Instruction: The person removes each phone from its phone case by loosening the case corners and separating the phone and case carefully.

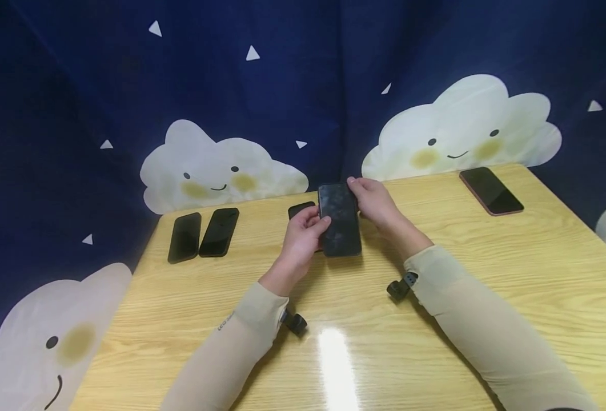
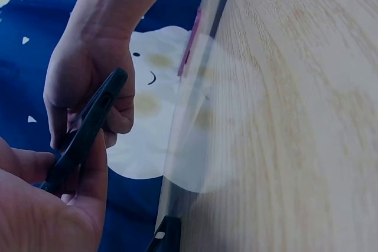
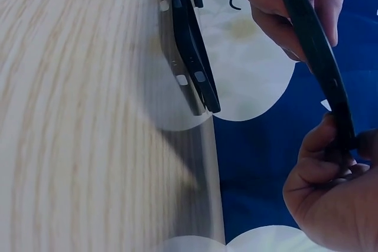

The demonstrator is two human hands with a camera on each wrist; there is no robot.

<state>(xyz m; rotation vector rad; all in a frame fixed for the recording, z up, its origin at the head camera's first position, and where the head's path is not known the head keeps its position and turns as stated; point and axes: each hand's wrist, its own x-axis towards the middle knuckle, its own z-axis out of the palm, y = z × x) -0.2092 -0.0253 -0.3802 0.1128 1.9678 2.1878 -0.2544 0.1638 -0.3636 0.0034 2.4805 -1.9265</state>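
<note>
The left grip (image 3: 269,4) and right grip (image 3: 331,196) hold a thin dark phone (image 3: 322,63), seen from its side. Another dark phone (image 3: 189,45) lies on the desk (image 3: 82,116), near blue cloth (image 3: 254,169) with white clouds (image 3: 257,81)

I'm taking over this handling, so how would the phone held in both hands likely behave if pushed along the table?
The phone would probably slide rather than roll, being a thin, flat slab. It is likely stiff: no sag shows between the left hand and right hand. Its smooth, glassy-looking face suggests it may be slippery and could crack if dropped.
</note>
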